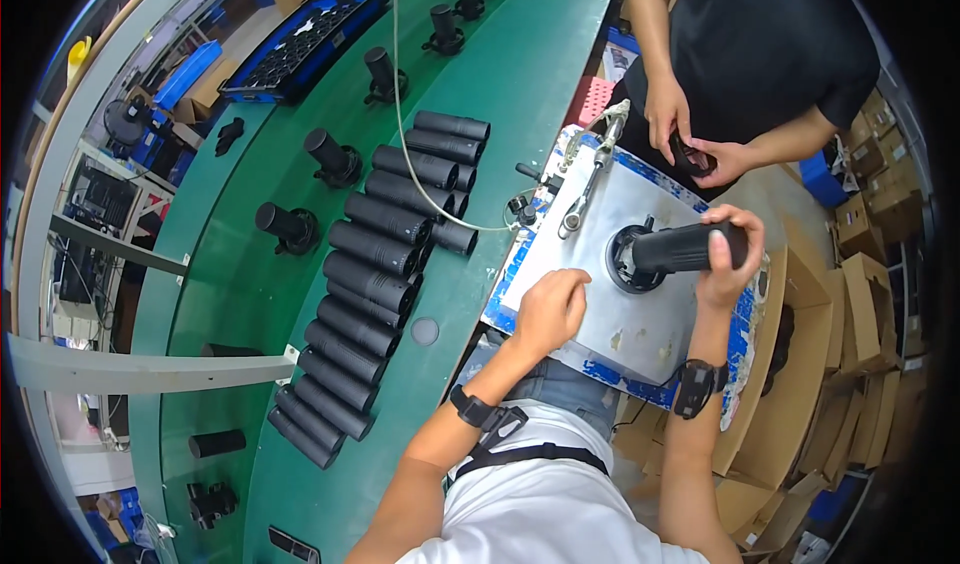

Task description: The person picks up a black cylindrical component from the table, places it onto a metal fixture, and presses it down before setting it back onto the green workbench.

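Observation:
A black ribbed cylinder [680, 250] is gripped at its right end by my right hand [732, 259], the thumb along the near side and the fingers behind. Its left end is at a round black flanged piece [622, 282] on the metal-topped stand [620, 339]; whether the two are joined I cannot tell. My left hand [548, 309] hovers over the stand's left near part, fingers curled in; the underside of the fingers is hidden. Beyond my left hand, a metal lever clamp [590, 189] is mounted on the stand.
Many black cylinders [375, 249] lie in a row on the green bench [440, 349] to my left, with several flanged black pieces [330, 156] standing behind them. A pale hose [400, 94] crosses the bench. Opposite, a co-worker's hands [700, 154] hold a small black part. Cardboard boxes [770, 419] stand at right.

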### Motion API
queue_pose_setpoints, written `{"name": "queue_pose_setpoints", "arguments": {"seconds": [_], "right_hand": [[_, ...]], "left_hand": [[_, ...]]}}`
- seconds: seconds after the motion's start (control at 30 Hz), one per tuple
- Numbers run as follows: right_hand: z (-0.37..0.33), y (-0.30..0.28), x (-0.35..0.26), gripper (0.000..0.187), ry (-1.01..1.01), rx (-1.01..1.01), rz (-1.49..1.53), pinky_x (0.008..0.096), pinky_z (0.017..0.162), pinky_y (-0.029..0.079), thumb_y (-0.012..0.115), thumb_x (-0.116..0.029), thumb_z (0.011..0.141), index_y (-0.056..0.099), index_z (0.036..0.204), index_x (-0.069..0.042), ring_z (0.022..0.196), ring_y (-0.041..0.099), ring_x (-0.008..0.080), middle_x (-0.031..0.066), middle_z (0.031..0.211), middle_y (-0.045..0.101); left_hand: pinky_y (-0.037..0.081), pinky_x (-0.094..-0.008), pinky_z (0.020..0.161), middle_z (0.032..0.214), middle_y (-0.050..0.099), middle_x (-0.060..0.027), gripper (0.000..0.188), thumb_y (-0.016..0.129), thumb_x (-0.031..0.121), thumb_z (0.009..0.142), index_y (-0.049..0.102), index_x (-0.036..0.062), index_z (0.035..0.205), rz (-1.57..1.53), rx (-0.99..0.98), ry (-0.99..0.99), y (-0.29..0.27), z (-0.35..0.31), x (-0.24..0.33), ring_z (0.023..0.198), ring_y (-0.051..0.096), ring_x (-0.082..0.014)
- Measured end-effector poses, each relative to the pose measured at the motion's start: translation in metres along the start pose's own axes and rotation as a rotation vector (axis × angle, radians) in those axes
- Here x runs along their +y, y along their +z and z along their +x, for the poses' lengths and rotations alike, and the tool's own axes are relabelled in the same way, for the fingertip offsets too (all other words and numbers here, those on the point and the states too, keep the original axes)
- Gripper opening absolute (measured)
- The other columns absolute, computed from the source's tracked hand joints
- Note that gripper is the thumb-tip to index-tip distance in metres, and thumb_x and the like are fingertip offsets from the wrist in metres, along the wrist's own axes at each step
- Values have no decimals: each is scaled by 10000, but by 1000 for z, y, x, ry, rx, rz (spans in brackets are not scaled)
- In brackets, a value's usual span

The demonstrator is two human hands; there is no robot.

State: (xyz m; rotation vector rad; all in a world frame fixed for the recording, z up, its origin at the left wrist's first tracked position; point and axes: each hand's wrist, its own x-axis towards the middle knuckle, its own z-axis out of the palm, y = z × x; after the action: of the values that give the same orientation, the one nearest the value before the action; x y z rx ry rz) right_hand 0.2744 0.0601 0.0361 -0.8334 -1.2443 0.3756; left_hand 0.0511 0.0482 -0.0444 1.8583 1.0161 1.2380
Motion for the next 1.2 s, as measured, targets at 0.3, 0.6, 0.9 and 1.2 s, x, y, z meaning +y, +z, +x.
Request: {"name": "queue_pose_setpoints", "arguments": {"seconds": [0.3, 0.6, 0.9, 1.2], "right_hand": [[1, 44, -2, 357, 132, -415, -204, 296, 816, 465, 679, -48, 678, 534, 1003, -17, 853, 589, 172, 104, 909, 606], [-6, 65, 16, 324, 271, -62, -311, 265, 793, 462, 676, -45, 726, 577, 1029, 12, 826, 586, 140, 81, 900, 635], [-33, 42, 37, 346, 103, -41, -180, 350, 849, 469, 620, -85, 768, 516, 1082, 16, 865, 563, 212, 147, 932, 584], [-9, 17, 45, 413, 417, -187, 69, 331, 884, 457, 694, -98, 718, 496, 1066, 1, 922, 604, 217, 134, 937, 621]], "left_hand": [[436, -364, 588, 694, 535, -80, 96, 626, 8, 709, 605, 55, 790, 170, 30, 216, 4, 0, -4, 636, 531, -273], [421, -341, 566, 682, 531, -66, 106, 634, 18, 678, 612, 64, 771, 205, 44, 173, 10, 4, -9, 624, 528, -248], [415, -335, 569, 687, 534, -59, 117, 642, 24, 677, 612, 68, 780, 209, 53, 169, 11, 1, -10, 628, 527, -236], [407, -342, 570, 684, 533, -58, 115, 638, 24, 675, 611, 70, 777, 170, 21, 161, 10, 0, -9, 630, 527, -239]]}}
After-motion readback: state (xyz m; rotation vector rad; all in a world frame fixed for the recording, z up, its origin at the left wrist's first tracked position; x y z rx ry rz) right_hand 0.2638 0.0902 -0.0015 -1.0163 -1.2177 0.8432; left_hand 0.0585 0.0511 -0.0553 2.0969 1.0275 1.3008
